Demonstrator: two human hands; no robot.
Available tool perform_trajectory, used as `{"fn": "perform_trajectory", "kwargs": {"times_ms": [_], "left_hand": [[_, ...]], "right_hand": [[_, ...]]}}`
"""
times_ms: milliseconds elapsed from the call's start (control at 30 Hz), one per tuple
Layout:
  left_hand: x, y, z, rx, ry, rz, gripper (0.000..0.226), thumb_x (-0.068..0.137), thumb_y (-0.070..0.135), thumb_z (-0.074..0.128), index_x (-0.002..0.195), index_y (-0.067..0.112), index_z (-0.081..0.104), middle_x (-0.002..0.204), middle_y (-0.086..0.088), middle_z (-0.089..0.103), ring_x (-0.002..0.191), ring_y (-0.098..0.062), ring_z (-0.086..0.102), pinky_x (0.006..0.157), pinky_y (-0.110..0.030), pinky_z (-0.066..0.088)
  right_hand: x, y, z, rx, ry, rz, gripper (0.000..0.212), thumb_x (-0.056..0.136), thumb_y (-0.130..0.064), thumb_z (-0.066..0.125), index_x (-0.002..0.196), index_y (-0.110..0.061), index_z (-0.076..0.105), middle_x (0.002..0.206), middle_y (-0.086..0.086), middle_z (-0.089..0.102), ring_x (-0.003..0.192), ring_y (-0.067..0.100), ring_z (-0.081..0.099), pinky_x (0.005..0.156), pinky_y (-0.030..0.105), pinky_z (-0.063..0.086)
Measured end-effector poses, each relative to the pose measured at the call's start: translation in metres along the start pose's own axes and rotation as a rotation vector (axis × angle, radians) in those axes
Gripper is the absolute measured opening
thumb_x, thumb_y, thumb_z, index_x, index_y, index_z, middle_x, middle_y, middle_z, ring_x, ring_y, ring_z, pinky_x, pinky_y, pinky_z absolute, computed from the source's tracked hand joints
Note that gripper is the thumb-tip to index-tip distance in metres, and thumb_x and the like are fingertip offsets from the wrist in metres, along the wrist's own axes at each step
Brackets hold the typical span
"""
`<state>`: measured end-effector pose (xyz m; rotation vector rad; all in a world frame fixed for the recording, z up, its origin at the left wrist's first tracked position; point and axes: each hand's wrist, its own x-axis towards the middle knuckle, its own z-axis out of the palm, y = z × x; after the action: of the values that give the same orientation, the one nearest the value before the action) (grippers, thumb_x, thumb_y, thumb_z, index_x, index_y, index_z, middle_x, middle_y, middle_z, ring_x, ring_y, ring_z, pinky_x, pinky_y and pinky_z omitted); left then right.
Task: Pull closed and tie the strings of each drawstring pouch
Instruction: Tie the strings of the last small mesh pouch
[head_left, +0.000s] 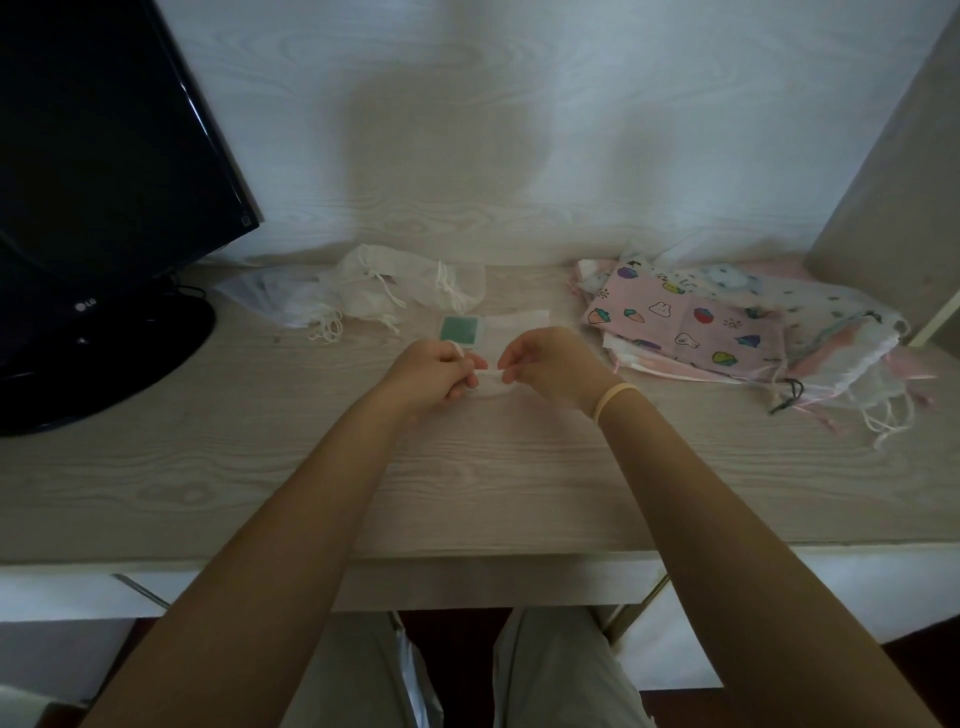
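Bare pale wood-grain desk top (260, 467) lies open toward the near edge. Far left blocked by black monitor on round base (104, 208); white mesh pouches (384, 291) behind; printed fabric pouch heap (727, 327) right.

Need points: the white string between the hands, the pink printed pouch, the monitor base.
white string (489, 372), head view, on the taut stretch between the two hands.
pink printed pouch (680, 327), head view, on its flat printed face.
monitor base (104, 358), head view, on the black foot's top.

A home desk: pale wood-grain tabletop (208, 467), with a glossy black flat-screen monitor (104, 182) far left of the hands.
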<state>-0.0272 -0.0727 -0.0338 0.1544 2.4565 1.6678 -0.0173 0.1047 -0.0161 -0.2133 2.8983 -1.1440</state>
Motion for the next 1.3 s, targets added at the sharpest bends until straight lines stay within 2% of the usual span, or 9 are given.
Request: {"fn": "perform_trajectory", "kwargs": {"times_ms": [67, 167, 267, 333, 467, 700, 1033, 1200, 1300], "left_hand": [[0.0, 0.001, 0.001, 0.059, 0.013, 0.054, 0.02, 0.096, 0.006, 0.054, 0.082, 0.014, 0.067, 0.082, 0.003, 0.07, 0.051, 0.001, 0.052, 0.055, -0.014, 0.042], [0.0, 0.003, 0.003, 0.086, 0.008, 0.127, 0.015, 0.093, 0.008, 0.06, 0.087, 0.022, 0.062, 0.074, 0.001, 0.072, 0.058, 0.0, 0.059, 0.059, -0.022, 0.04], [0.0, 0.002, 0.008, 0.09, 0.038, 0.17, 0.022, 0.09, 0.007, 0.064, 0.085, 0.026, 0.056, 0.08, -0.012, 0.074, 0.069, -0.016, 0.065, 0.066, -0.029, 0.045], [0.0, 0.004, 0.01, 0.116, 0.056, 0.183, 0.02, 0.089, 0.007, 0.065, 0.086, 0.025, 0.056, 0.081, -0.012, 0.074, 0.076, -0.024, 0.068, 0.072, -0.032, 0.049], [0.0, 0.004, 0.009, 0.109, 0.108, 0.138, 0.014, 0.086, 0.011, 0.071, 0.082, 0.018, 0.059, 0.073, 0.001, 0.072, 0.06, 0.0, 0.064, 0.06, -0.017, 0.047], [-0.001, 0.004, 0.006, -0.056, 0.156, 0.025, 0.007, 0.08, 0.017, 0.079, 0.083, 0.011, 0.075, 0.07, -0.005, 0.074, 0.062, -0.011, 0.069, 0.059, -0.021, 0.053], [-0.003, 0.01, -0.004, 0.122, 0.071, -0.032, 0.007, 0.079, 0.016, 0.079, 0.085, 0.011, 0.078, 0.069, 0.0, 0.071, 0.058, -0.007, 0.057, 0.06, -0.021, 0.042], [-0.003, 0.01, -0.002, 0.163, -0.005, -0.028, 0.016, 0.078, 0.021, 0.081, 0.093, 0.014, 0.078, 0.074, 0.002, 0.071, 0.061, -0.006, 0.058, 0.064, -0.019, 0.045], [-0.003, 0.011, -0.002, 0.166, 0.021, -0.018, 0.017, 0.079, 0.023, 0.08, 0.093, 0.013, 0.078, 0.072, 0.003, 0.069, 0.062, -0.006, 0.057, 0.065, -0.021, 0.044]], "right_hand": [[-0.002, -0.002, -0.001, -0.018, 0.001, -0.055, 0.008, 0.082, -0.016, 0.07, 0.089, -0.019, 0.068, 0.091, -0.005, 0.066, 0.086, 0.009, 0.06, 0.076, 0.019, 0.043], [-0.006, -0.007, 0.002, 0.137, -0.008, -0.082, 0.019, 0.077, -0.015, 0.075, 0.093, -0.014, 0.064, 0.096, 0.0, 0.069, 0.089, 0.012, 0.065, 0.08, 0.024, 0.052], [-0.006, -0.009, 0.008, 0.212, -0.006, -0.057, 0.026, 0.068, -0.009, 0.08, 0.084, -0.015, 0.06, 0.083, 0.003, 0.072, 0.082, 0.019, 0.069, 0.081, 0.034, 0.054], [-0.005, -0.009, 0.01, 0.197, 0.043, -0.05, 0.027, 0.065, -0.007, 0.08, 0.078, -0.017, 0.058, 0.076, 0.005, 0.072, 0.08, 0.023, 0.069, 0.08, 0.036, 0.053], [-0.004, -0.01, 0.012, 0.159, 0.082, -0.052, 0.023, 0.065, -0.002, 0.078, 0.076, -0.012, 0.06, 0.072, 0.008, 0.072, 0.077, 0.025, 0.069, 0.075, 0.033, 0.052], [-0.004, -0.009, 0.016, -0.031, 0.194, -0.159, 0.013, 0.076, -0.012, 0.074, 0.08, -0.014, 0.062, 0.078, 0.005, 0.068, 0.071, 0.016, 0.062, 0.067, 0.026, 0.05], [-0.001, -0.01, 0.023, -0.074, 0.279, -0.235, 0.008, 0.077, -0.008, 0.073, 0.083, -0.01, 0.068, 0.081, 0.005, 0.07, 0.071, 0.012, 0.06, 0.067, 0.016, 0.043], [-0.002, -0.011, 0.025, -0.098, 0.286, -0.227, 0.009, 0.076, -0.007, 0.07, 0.084, -0.01, 0.07, 0.083, 0.007, 0.071, 0.077, 0.019, 0.065, 0.072, 0.028, 0.05], [-0.002, -0.012, 0.026, -0.166, 0.288, -0.245, 0.009, 0.079, -0.01, 0.068, 0.088, -0.009, 0.069, 0.084, 0.009, 0.071, 0.079, 0.024, 0.065, 0.074, 0.034, 0.051]]}}
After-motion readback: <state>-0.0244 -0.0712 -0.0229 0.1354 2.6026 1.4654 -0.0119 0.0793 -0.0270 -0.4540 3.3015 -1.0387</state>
